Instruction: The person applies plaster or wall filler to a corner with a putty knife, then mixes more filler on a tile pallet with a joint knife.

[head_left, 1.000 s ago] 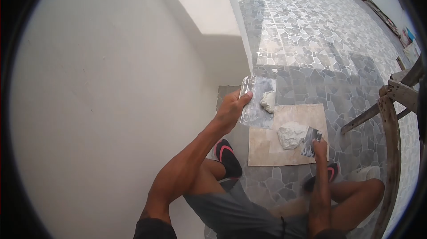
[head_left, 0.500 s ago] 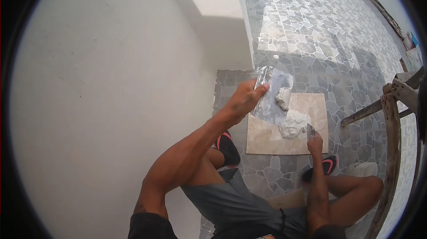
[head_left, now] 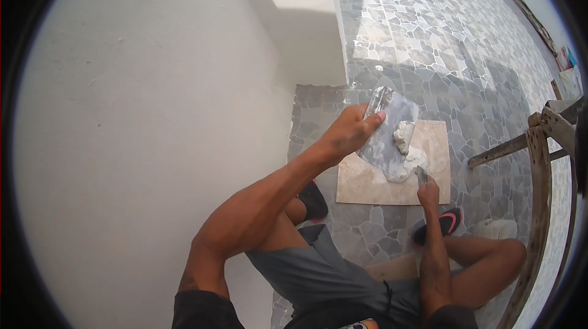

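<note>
My left hand (head_left: 352, 132) grips the edge of a wide, flat sheet-like spreader (head_left: 381, 136), thumb on top. A lump of white putty (head_left: 402, 135) sits near the spreader's right side. Lower right, my right hand (head_left: 429, 192) is closed around a small putty knife (head_left: 421, 174), its blade right at the edge of a white putty pile (head_left: 399, 174). That pile lies on a beige square board (head_left: 361, 189) on the floor, and the spreader, held above, partly covers both.
A smooth white wall (head_left: 153, 114) rises close on the left, ending at a projecting corner (head_left: 318, 53). Grey stone-pattern floor (head_left: 478, 102) stretches ahead. On the right stands a wooden trestle (head_left: 539, 163). My sandalled foot (head_left: 440, 226) is near the board's lower right corner.
My left hand has carried the spreader to the right, over more of the putty pile. The putty knife in my right hand has shifted slightly left. The view has tilted a little.
</note>
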Demonstrator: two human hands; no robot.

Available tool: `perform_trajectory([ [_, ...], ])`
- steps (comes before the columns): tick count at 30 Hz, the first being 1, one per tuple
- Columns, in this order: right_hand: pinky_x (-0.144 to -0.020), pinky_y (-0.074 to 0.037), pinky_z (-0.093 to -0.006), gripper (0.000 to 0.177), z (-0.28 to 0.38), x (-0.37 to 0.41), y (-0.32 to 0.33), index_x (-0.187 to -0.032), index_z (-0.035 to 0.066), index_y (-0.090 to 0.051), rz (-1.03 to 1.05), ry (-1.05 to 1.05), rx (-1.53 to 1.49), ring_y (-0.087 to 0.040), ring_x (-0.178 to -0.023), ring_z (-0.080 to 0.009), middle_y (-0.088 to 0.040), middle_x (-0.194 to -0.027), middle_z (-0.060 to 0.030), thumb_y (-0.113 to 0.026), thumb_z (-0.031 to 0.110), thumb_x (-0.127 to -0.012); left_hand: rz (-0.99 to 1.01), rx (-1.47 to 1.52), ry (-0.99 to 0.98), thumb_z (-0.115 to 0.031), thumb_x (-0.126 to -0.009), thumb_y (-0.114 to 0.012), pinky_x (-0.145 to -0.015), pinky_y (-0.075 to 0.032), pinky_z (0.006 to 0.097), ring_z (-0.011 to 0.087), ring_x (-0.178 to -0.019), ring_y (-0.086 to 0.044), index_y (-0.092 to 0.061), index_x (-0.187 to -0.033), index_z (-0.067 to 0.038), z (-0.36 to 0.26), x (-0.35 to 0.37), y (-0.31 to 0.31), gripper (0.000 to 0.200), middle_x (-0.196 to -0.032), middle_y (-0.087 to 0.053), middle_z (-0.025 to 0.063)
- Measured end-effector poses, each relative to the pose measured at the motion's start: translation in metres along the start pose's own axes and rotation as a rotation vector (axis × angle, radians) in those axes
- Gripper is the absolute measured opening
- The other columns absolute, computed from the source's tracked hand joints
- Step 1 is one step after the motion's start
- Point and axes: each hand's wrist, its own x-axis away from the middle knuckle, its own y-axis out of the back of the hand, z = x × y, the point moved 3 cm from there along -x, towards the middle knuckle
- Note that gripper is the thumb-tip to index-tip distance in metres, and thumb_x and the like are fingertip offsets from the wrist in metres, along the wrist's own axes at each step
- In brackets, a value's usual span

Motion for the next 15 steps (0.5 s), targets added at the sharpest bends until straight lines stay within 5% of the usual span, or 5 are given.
perform_trajectory([
  [15,-0.082,-0.05,-0.048,0.027,0.006,0.01,-0.005,-0.107,-0.004,-0.063,-0.094,0.138,0.004,-0.062,-0.094,-0.0438,-0.063,-0.1,-0.0259,-0.05,0.002,-0.084,0.032,0.058,0.02,-0.027,-0.104,-0.047,-0.084,-0.047,0.0287,0.0107,-0.09,-0.06,-0.058,-0.118,0.001,0.003,0.001,0.0,0.034,-0.1,-0.064,0.0052],
])
